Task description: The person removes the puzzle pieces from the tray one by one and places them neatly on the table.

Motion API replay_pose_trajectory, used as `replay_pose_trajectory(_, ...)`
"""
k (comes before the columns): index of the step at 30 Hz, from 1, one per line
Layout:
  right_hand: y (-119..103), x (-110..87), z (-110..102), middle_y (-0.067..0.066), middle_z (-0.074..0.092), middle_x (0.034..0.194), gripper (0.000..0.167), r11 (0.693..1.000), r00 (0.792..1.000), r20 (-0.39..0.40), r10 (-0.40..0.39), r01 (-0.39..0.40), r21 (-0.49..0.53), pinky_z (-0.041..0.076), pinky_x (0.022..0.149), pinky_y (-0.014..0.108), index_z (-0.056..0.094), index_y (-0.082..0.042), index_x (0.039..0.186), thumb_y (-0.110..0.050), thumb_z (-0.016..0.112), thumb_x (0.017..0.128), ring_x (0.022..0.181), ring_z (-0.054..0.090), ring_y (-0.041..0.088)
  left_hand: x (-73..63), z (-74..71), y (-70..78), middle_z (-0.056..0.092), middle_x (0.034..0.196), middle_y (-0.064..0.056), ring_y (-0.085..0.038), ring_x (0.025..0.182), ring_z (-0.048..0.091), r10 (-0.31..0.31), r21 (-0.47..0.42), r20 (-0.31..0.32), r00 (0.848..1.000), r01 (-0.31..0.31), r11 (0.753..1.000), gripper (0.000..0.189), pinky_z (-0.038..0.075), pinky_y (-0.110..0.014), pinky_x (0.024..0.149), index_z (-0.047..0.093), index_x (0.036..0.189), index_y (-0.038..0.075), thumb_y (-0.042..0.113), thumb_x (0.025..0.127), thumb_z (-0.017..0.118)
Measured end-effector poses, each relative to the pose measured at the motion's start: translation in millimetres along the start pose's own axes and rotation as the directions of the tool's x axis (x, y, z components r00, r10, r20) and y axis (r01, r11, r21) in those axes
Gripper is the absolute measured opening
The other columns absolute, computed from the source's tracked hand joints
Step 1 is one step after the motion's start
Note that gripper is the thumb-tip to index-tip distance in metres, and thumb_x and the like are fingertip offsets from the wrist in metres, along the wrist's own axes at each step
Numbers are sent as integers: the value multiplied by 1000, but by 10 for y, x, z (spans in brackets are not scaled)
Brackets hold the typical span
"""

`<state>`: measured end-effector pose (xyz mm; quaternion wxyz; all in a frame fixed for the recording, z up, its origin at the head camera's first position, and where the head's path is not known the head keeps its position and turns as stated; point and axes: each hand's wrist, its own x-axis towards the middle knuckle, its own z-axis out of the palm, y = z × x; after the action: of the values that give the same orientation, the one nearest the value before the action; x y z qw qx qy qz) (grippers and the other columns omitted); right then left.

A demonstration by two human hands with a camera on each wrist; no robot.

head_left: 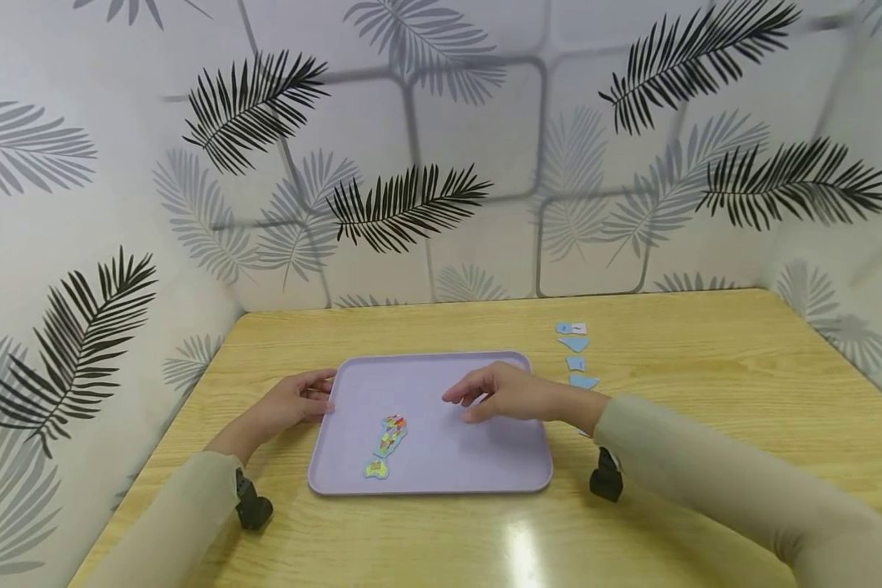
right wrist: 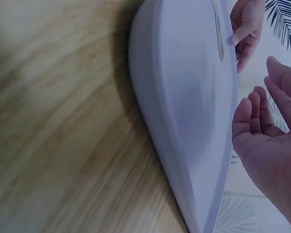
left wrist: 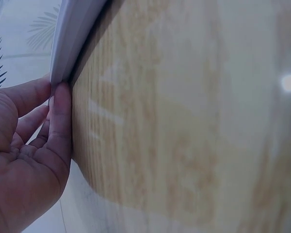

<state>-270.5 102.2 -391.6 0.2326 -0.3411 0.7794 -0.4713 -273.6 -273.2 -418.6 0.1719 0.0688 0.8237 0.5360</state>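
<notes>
A lilac tray (head_left: 429, 482) lies on the wooden table. My left hand (head_left: 294, 402) grips its left rim; in the left wrist view the thumb and a finger of that hand (left wrist: 31, 141) pinch the tray's edge (left wrist: 77, 39). On the left part of the tray lie a longer multicoloured puzzle piece (head_left: 392, 434) and a small yellowish one (head_left: 376, 468) just below it. My right hand (head_left: 510, 392) hovers over the tray's right half, fingers loosely bent. Between the fingers of this hand (right wrist: 271, 121) nothing shows in the right wrist view.
Right of the tray, several light blue pieces stand in a column on the table (head_left: 706, 367), among them a blue-and-white one (head_left: 572, 328) and a blue one (head_left: 576, 363). My right forearm partly covers the column's lower end. A leaf-patterned wall (head_left: 485, 261) closes off the back.
</notes>
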Motion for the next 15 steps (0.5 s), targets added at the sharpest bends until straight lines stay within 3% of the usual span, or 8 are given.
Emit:
replay_pose_trajectory(7,7,278,95,9,64,120,39,1000,997,78,16,-16,-1,50,85,27,67,-3,123,-8,74,85,110,56,25,4,-15,-15,46,128,-23,-22,102,51,7,21,-3,1000,-7,1000,62,55,-31,85,32,148,-6,-1,94,61)
replay_pose_trajectory(15,-99,516,185,4,64,123,42,998,992,118,38,-32,-57,47,90,26,67,-6,123,-5,75,83,112,55,21,18,-29,-27,47,128,-23,-23,102,52,-1,21,-6,1000,1,1000,61,55,-31,84,32,147,-6,-1,94,61)
